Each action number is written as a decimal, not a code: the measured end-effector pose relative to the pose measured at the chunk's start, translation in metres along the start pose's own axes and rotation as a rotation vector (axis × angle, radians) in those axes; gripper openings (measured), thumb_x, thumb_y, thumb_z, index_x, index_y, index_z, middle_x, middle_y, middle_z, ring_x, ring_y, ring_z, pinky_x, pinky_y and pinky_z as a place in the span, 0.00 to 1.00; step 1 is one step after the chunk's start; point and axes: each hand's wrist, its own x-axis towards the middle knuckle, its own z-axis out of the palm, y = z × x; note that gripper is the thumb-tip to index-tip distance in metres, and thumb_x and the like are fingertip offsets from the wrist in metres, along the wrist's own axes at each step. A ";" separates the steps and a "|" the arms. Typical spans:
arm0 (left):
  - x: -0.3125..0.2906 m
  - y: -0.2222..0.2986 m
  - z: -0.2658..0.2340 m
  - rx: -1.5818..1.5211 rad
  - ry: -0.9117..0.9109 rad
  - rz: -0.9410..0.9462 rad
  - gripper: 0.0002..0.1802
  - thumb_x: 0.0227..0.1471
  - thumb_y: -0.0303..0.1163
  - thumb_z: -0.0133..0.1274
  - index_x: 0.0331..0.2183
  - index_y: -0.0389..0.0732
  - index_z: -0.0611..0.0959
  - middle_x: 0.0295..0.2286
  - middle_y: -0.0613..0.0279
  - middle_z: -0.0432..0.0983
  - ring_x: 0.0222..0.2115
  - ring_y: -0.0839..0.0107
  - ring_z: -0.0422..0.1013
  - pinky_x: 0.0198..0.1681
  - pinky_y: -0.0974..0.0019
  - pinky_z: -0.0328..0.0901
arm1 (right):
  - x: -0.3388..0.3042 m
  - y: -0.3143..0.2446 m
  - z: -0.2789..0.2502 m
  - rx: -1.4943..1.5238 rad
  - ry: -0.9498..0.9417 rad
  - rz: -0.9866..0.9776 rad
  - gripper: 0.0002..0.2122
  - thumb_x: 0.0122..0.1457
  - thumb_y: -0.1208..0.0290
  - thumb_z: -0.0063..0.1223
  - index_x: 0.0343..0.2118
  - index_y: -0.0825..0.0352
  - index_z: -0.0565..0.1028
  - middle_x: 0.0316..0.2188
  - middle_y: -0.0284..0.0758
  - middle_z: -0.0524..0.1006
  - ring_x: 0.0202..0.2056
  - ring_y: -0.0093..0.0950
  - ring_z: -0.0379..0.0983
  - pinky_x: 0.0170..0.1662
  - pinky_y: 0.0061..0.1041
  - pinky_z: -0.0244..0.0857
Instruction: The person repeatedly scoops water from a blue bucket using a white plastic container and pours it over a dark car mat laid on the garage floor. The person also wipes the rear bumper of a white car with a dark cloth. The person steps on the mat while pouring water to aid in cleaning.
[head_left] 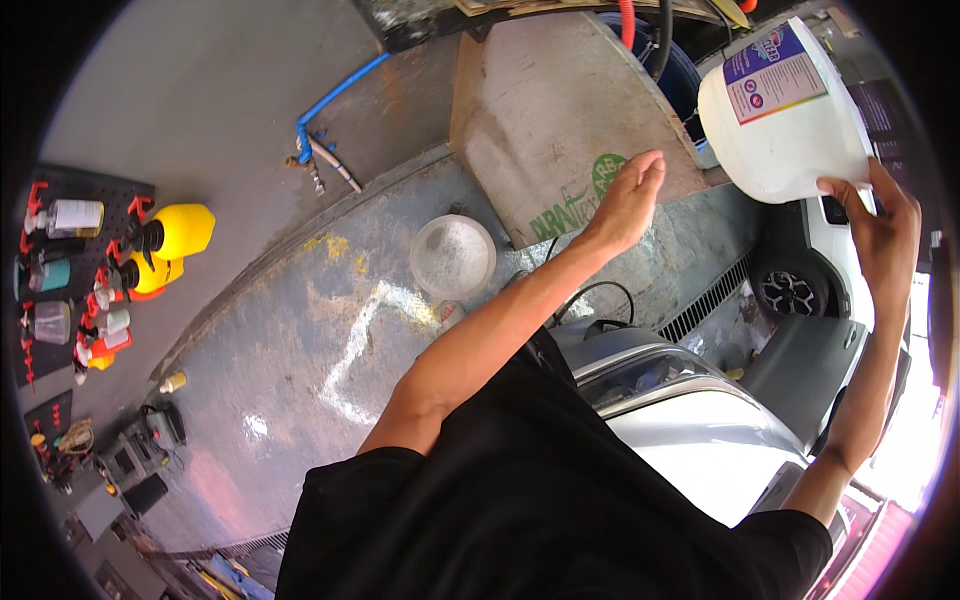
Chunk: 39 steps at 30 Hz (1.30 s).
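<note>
A large white plastic container (790,140) with a purple and white label is raised at the upper right. My right hand (885,225) grips its lower edge, thumb on the near side. My left hand (632,205) is up in front of a worn board (545,110) with green print, apart from the container. Its fingers are drawn together, and whatever they may hold does not show. Behind the board and beside the container stands a dark blue drum (680,85), partly hidden.
A round whitish bucket (452,257) stands on the painted floor. At the right is a silver car (690,430) with an open door (805,375). A floor grate (705,300) runs near its wheel. Yellow spray bottles (185,230) hang from a pegboard at the left.
</note>
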 end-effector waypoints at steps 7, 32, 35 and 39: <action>-0.014 -0.052 -0.072 -0.506 0.102 -0.171 0.35 0.67 0.47 0.35 0.61 0.24 0.62 0.60 0.40 0.61 0.61 0.55 0.60 0.63 0.49 0.58 | -0.030 -0.052 0.043 0.115 -0.042 -0.271 0.12 0.46 0.87 0.61 0.36 0.75 0.78 0.28 0.42 0.78 0.30 0.37 0.76 0.33 0.29 0.69; -0.471 -0.294 -0.378 0.565 0.902 -1.026 0.27 0.60 0.52 0.48 0.29 0.37 0.84 0.19 0.57 0.76 0.17 0.66 0.72 0.24 0.60 0.68 | -0.135 -0.096 0.521 0.021 -1.147 -0.878 0.10 0.48 0.67 0.66 0.34 0.61 0.81 0.33 0.38 0.82 0.42 0.40 0.77 0.48 0.39 0.68; -0.527 -0.289 -0.369 0.666 0.796 -1.020 0.27 0.61 0.53 0.46 0.35 0.37 0.84 0.27 0.58 0.80 0.25 0.66 0.74 0.27 0.58 0.70 | -0.123 -0.100 0.520 0.041 -1.234 -0.920 0.14 0.48 0.58 0.68 0.34 0.61 0.82 0.34 0.40 0.82 0.43 0.42 0.77 0.49 0.40 0.68; -0.532 -0.270 -0.346 0.191 0.986 -1.216 0.29 0.62 0.55 0.45 0.47 0.39 0.81 0.41 0.59 0.81 0.37 0.65 0.76 0.38 0.52 0.71 | -0.100 -0.110 0.495 0.045 -1.318 -0.863 0.22 0.47 0.45 0.66 0.31 0.63 0.82 0.34 0.42 0.81 0.43 0.43 0.76 0.48 0.40 0.67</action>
